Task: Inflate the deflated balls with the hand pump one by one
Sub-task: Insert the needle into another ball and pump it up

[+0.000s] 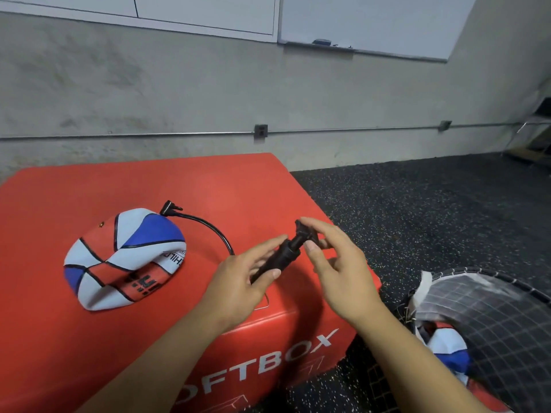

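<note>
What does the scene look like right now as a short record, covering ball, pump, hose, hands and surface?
ball: flat ball, lying on the red box
pump: black pump, held above the box
hose: hose curves from the pump to the ball's far side
left hand: left hand holds the pump barrel
right hand: right hand at the pump handle

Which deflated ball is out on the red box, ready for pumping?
The collapsed red, white and blue ball lying on the red box, by the pump hose's nozzle. The other ball sits in the mesh bag on the floor.
</note>
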The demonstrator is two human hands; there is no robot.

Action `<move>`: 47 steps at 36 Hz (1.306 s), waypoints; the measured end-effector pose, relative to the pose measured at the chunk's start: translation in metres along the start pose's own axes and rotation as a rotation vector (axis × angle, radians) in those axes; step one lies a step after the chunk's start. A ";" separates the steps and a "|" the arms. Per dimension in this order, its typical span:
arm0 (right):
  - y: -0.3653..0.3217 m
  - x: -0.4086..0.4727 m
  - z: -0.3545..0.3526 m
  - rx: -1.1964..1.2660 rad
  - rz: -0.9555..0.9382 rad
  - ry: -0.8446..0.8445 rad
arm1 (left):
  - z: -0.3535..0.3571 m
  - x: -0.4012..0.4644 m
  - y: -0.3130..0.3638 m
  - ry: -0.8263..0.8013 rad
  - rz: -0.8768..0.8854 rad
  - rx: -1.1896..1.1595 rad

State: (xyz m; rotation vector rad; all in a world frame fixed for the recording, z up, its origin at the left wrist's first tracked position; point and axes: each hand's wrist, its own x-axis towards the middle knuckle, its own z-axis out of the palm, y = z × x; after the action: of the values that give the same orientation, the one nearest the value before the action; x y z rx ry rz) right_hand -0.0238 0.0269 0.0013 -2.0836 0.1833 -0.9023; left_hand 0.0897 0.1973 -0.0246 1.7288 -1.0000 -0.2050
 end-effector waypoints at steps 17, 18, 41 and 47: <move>-0.028 0.022 -0.058 0.015 0.006 0.355 | 0.002 -0.003 -0.001 -0.067 0.002 0.063; -0.030 0.022 -0.055 -0.029 -0.007 0.356 | 0.002 -0.003 -0.002 -0.066 -0.001 0.064; -0.010 -0.014 0.019 -0.069 0.019 0.087 | 0.004 0.000 -0.011 -0.003 -0.008 -0.006; -0.009 -0.016 0.010 -0.034 0.004 0.139 | 0.005 -0.002 -0.004 -0.030 0.000 0.050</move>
State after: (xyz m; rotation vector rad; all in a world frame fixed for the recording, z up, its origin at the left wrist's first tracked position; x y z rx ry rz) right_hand -0.0310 0.0460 -0.0041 -2.0510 0.2783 -1.0490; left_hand 0.0877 0.1954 -0.0310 1.7762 -1.0348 -0.2083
